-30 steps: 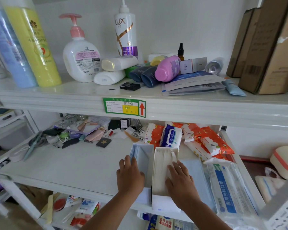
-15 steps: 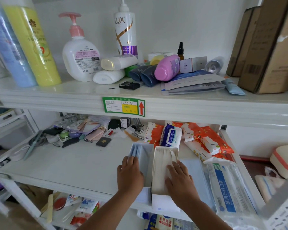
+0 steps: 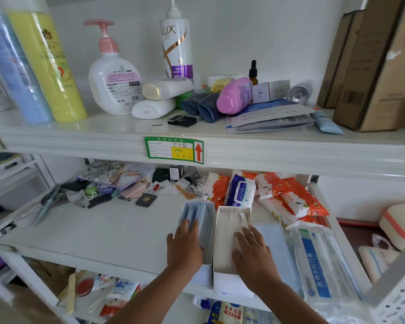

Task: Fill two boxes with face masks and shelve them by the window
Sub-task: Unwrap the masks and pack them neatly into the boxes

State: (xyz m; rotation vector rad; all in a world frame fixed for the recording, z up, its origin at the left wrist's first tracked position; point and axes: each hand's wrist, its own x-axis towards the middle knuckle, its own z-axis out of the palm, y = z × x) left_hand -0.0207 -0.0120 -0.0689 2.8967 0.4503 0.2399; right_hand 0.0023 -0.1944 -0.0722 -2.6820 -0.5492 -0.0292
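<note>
Your two open boxes sit side by side, touching, low and centre in the frame on the middle shelf (image 3: 108, 232), their near ends right at its front edge, the right one a little past the lip. Your left hand (image 3: 185, 246) lies flat on the left box (image 3: 207, 211), fingers straight and close together, pressing down on the blue masks (image 3: 189, 212) packed inside. Your right hand (image 3: 251, 251) rests on the right box (image 3: 229, 280), fingers straight and slightly spread over the white masks (image 3: 227, 228) that fill it, with one white ear loop (image 3: 243, 218) sticking up just beyond your fingertips.

To the left of the boxes you've got a broad bare stretch of shelf running to the frame's left side. To the right it's tight: a loose blue mask (image 3: 271, 244) lies flat against the right box, and a clear pack of masks (image 3: 323, 263) with blue print lies beside that, reaching the shelf's right edge. Behind the boxes, orange wipe packs (image 3: 297, 197) and a blue-and-white wipe pack (image 3: 240, 190) crowd the back. The upper shelf (image 3: 290, 153) overhangs them, its front edge carrying a green price label (image 3: 173, 149), bottles (image 3: 114, 73) standing above.
</note>
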